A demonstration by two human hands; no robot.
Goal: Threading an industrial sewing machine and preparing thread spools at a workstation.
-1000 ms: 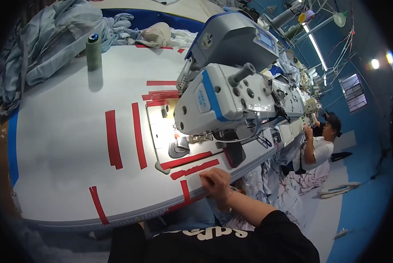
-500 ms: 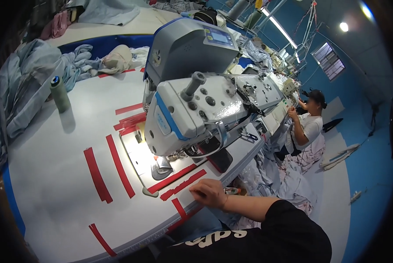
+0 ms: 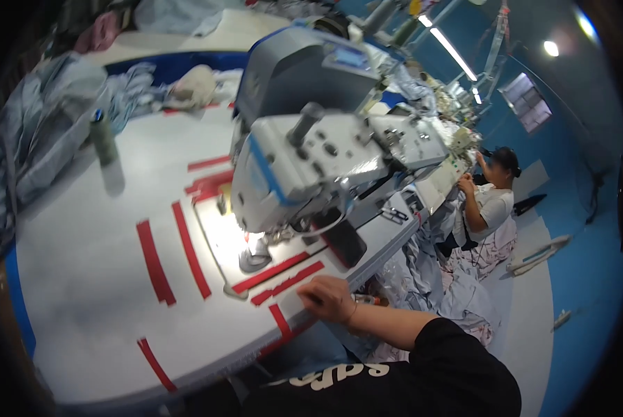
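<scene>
My right hand [image 3: 327, 299] rests at the near edge of the white sewing table [image 3: 82, 278], its fingers loosely curled in and no object visible in them. Just beyond it, strips of red tape [image 3: 287, 283] run along the tabletop. A white and blue sewing machine [image 3: 311, 160] stands past the tape, its lamp lighting the plate and metal presser foot [image 3: 254, 256]. Beside the machine's arm lies a dark phone-like slab [image 3: 345, 244], close to my hand. My left hand is out of the picture.
A green thread spool [image 3: 104, 142] stands at the left, near heaped pale blue cloth [image 3: 54, 125]. Small thread snips [image 3: 395, 215] lie by the right table edge. Garments [image 3: 457, 292] pile below that edge. A co-worker [image 3: 491, 198] sits farther right.
The view has tilted and shifted slightly, and the picture is more blurred. My right hand keeps its curled shape and its place by the table edge. Nothing on the table has moved.
</scene>
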